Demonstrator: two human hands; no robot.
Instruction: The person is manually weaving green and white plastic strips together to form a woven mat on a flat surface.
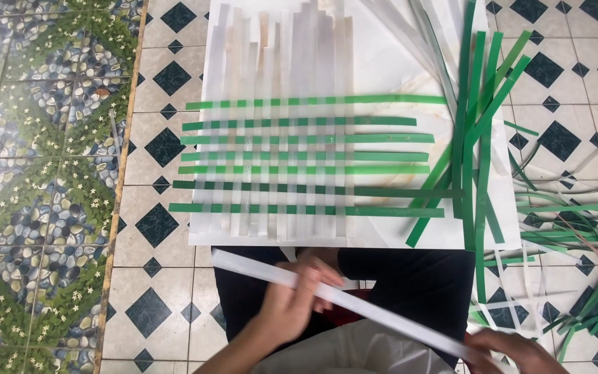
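Left hand point(297, 294) is wrapped around a long white strip point(354, 308), fingers curled over it near its upper end, and the right hand point(513, 352) pinches the same strip down at the lower right, mostly cut off by the frame edge. So the strip runs diagonally across the lap, held at both ends, just below the white sheet point(396, 62) on the floor.

What I'd worry about: the strip is thin and long, so it could easily crease or kink between the two hands if they pull unevenly or twist. Also the weave point(278, 159) looks totally loose. Green strips point(306, 154) run across through upright white strips point(292, 55), and nothing seems to pin them down. A knee or sleeve brushing the near edge of the sheet would probably slide the bottom green rows out of line. The lowest rows are already spaced less evenly than the upper ones.

Other stuff around: a loose bundle of spare green strips point(475, 131) lies across the right side of the sheet, its lower ends overlapping the right tips of the woven rows, so those could snag. More green and white offcuts point(576, 228) are scattered on the tiled floor point(160, 277) further right. A pebble-pattern tile band point(36, 173) runs down the left, well apart from everything.
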